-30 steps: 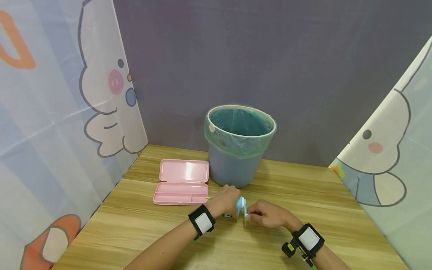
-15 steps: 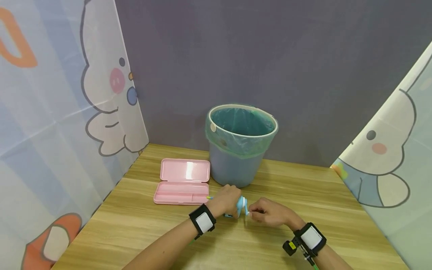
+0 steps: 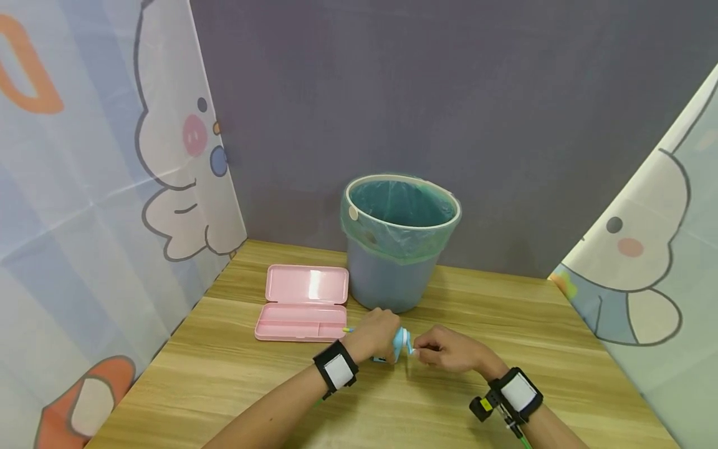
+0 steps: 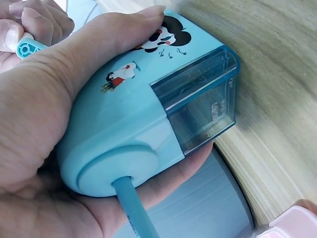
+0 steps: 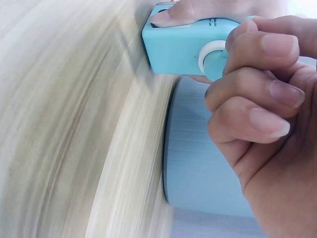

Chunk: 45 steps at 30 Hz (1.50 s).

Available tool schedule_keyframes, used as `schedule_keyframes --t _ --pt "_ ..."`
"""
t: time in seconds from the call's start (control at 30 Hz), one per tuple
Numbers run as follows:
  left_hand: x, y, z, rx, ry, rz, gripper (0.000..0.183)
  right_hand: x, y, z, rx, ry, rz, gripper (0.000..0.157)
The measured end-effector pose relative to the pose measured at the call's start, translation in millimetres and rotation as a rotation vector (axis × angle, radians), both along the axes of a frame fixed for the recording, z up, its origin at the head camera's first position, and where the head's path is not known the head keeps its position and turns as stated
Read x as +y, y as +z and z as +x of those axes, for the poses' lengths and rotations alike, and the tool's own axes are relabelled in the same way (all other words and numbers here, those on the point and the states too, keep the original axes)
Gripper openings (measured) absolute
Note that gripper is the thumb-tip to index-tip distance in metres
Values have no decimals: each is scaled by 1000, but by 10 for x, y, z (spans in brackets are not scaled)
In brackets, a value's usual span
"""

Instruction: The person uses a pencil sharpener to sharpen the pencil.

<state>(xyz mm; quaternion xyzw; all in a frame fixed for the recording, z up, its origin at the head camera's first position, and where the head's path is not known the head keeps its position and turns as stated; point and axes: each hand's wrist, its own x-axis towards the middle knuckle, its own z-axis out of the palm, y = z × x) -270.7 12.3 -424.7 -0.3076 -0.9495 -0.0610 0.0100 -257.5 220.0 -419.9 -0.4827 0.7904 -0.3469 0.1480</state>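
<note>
My left hand (image 3: 374, 333) grips a light blue crank pencil sharpener (image 4: 116, 126) from above, thumb across its printed side and fingers round the far side. A blue pencil (image 4: 133, 208) sticks out of the sharpener's round front hole; in the head view its yellow-tipped end shows left of my hand. The see-through shavings drawer (image 4: 203, 106) is at the sharpener's base. On the other side, my right hand (image 3: 451, 350) pinches the small end of the crank handle (image 3: 410, 344) between thumb and index finger, other fingers curled in.
An opened pink pencil case (image 3: 305, 285) lies left of my hands, its divided tray towards me. Just behind the sharpener stands a blue-grey bucket (image 3: 387, 284) lined with a green bag. Printed cloths hang at both sides of the wooden table (image 3: 538, 337).
The crank's end has swung slightly up and away, my right hand moving with it. My left hand, the sharpener and the pencil have stayed in place.
</note>
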Motion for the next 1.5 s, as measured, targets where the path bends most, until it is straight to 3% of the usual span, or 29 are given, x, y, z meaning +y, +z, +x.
schedule_keyframes --t 0.93,1.17,1.5 --pt "-17 4 -8 26 -23 19 39 29 58 -54 -48 -50 -5 31" --pt "-29 0 -16 29 -28 24 38 27 83 -84 -34 -1 -23 31" --pt "-32 34 14 6 -21 33 38 37 133 -147 -67 -17 -58 30"
